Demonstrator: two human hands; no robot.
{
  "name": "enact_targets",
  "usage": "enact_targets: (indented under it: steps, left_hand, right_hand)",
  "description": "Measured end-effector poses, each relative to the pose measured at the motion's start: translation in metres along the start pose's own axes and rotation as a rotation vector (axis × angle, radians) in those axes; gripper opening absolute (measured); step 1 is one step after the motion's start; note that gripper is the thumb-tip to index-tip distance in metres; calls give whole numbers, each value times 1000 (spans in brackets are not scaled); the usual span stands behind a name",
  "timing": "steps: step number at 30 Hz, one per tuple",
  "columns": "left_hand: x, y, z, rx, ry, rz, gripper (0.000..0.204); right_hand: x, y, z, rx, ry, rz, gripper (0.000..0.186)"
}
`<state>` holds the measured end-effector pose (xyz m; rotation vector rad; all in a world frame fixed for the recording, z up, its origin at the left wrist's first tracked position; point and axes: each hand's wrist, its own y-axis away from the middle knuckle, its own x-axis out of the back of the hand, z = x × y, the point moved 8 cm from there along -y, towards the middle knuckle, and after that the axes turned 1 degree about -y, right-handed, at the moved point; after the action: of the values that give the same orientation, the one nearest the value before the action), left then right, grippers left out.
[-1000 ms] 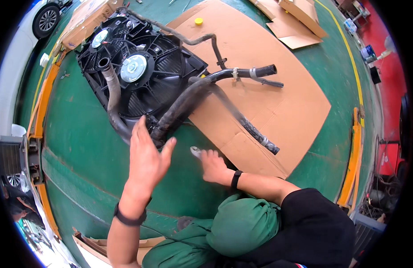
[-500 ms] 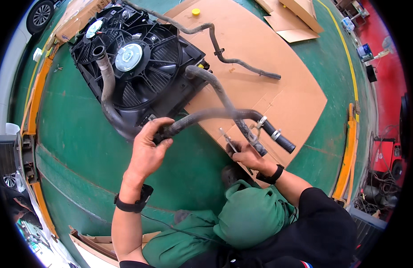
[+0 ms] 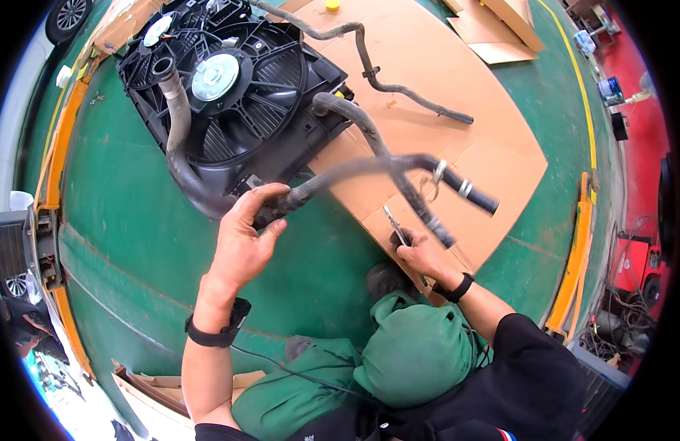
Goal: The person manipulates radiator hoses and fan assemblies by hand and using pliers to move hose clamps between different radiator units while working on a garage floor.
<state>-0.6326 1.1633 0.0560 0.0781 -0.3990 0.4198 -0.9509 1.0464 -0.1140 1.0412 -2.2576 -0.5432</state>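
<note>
My left hand (image 3: 248,231) is closed around a dark rubber hose (image 3: 347,173) near the lower corner of a black radiator and fan assembly (image 3: 274,110). From the grip this hose arches rightward to a free end with two metal clamps (image 3: 451,179). My right hand (image 3: 422,257) grips a slim silver pair of pliers (image 3: 396,224), tips pointing up and apart from the hoses. A second grey hose (image 3: 369,132) comes off the assembly and crosses the arched one. Another bent hose (image 3: 178,125) stands up at the fan's left. The fingertips of my right hand are partly hidden.
A flat cardboard sheet (image 3: 494,162) lies under the assembly, with a thin bent pipe (image 3: 365,55) on it. Orange lift arms (image 3: 575,253) stand left and right on the green floor. More cardboard (image 3: 501,26) is at the back; a red machine (image 3: 634,261) sits far right.
My right hand and the pliers have moved slightly right and away from the hose ends. My left hand keeps its grip. The assembly and hoses sit slightly higher and further right in view.
</note>
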Motion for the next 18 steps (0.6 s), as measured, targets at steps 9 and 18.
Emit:
enact_targets:
  steps: [9, 18]
  left_hand:
    - [4, 5, -13, 146, 50, 86, 67]
    - [27, -1, -43, 203, 323, 336, 65]
  right_hand:
    - [1, -7, -13, -45, -32, -145, 18]
    - [-2, -15, 7, -83, -82, -168, 25]
